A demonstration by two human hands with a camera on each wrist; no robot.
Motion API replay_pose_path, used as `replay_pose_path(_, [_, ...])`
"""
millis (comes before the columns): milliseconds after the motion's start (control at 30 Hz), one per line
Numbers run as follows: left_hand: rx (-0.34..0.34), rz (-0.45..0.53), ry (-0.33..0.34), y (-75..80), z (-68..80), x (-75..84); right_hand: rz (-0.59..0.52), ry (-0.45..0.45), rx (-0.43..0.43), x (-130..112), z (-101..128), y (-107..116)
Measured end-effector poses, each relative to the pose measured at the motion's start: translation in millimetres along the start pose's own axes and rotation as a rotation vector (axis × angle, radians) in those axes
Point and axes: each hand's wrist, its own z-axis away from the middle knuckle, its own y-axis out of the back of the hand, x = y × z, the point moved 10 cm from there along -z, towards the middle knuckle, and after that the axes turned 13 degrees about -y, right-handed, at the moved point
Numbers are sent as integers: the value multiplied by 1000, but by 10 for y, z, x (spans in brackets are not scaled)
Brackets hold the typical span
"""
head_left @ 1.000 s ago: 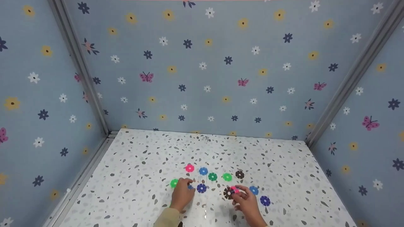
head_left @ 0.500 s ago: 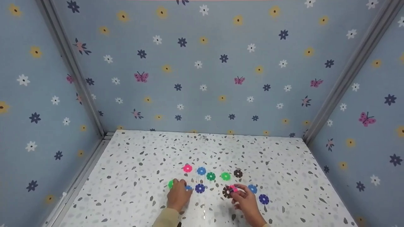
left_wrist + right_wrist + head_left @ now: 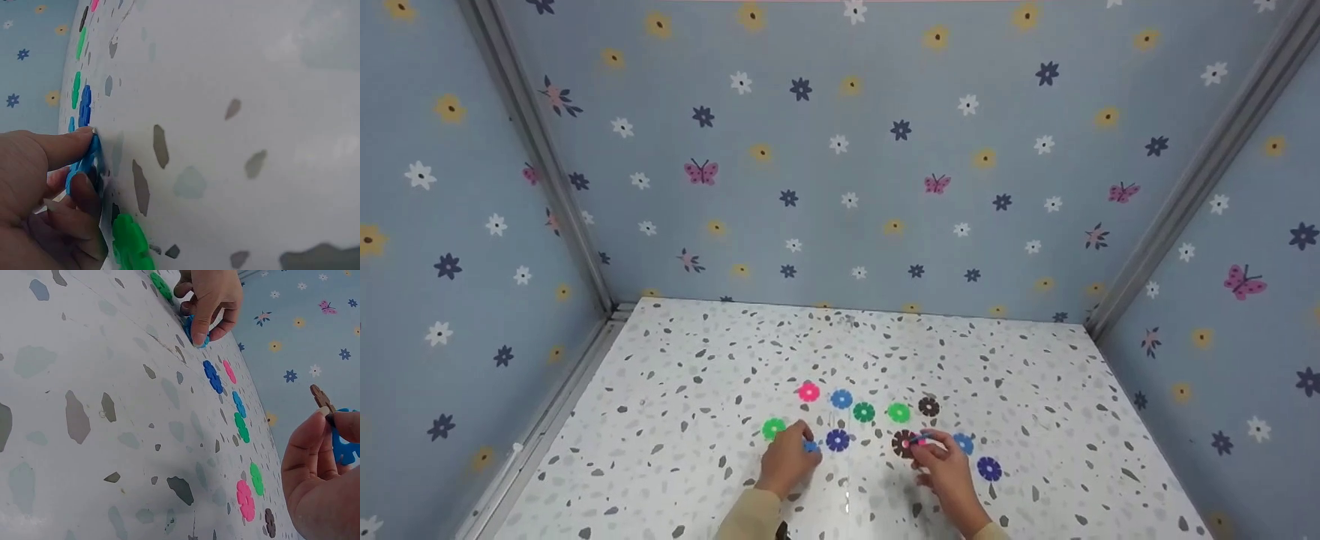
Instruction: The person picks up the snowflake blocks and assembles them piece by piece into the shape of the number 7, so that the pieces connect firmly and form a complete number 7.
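My left hand (image 3: 790,457) pinches a light blue notched plastic disc (image 3: 84,163) between thumb and fingers, close over the table. A green disc (image 3: 773,429) lies just left of that hand, and a dark blue disc (image 3: 838,440) to its right. My right hand (image 3: 949,465) holds a brown notched disc (image 3: 320,398) together with a blue disc (image 3: 344,445); the thumb and fingertips cover where they meet. Beneath the right fingers a pink disc (image 3: 245,500) lies on the table. Beside that hand are a light blue disc (image 3: 963,444) and a dark blue one (image 3: 989,469).
Behind the hands, on the speckled white table (image 3: 720,360), lie more discs: pink (image 3: 808,392), blue (image 3: 841,399), dark green (image 3: 864,412), green (image 3: 898,412) and brown (image 3: 929,406). Flower-patterned panels (image 3: 847,165) enclose the back and both sides.
The head view has shifted slightly. The left fingers have turned a little, so more of the green disc shows. The discs in the right hand have tilted slightly.
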Motion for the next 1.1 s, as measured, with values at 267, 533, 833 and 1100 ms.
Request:
replay_pose_path(267, [-52, 220, -73, -79, -44, 280, -3, -21, 22, -1, -7, 21])
replay_pose_path(533, [-119, 364, -217, -157, -68, 737, -8, -28, -42, -2, 10, -23])
replay_pose_path(833, [-115, 298, -464, -94, -45, 1103, -5, -35, -114, -17, 37, -106])
replay_pose_path(1100, [-130, 254, -556, -140, 2, 1282, 23, -46, -129, -6, 88, -115])
